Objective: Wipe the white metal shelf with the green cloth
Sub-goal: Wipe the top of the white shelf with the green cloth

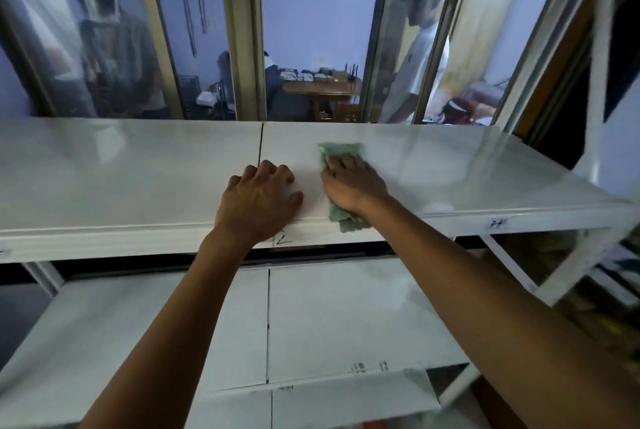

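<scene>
The white metal shelf (121,169) runs across the middle of the head view, with a thin seam near its centre. A green cloth (341,151) lies flat on its top right of the seam, one end hanging over the front edge. My right hand (353,184) presses flat on the cloth, fingers straight and pointing away from me. My left hand (259,200) rests on the bare shelf top just left of the cloth, fingers curled loosely down onto the surface, holding nothing.
A lower white shelf board (329,318) lies below, under my forearms. White uprights (601,58) stand at the right end. Behind the shelf is a glass window (318,34) with metal frames; people and a wooden table show through it.
</scene>
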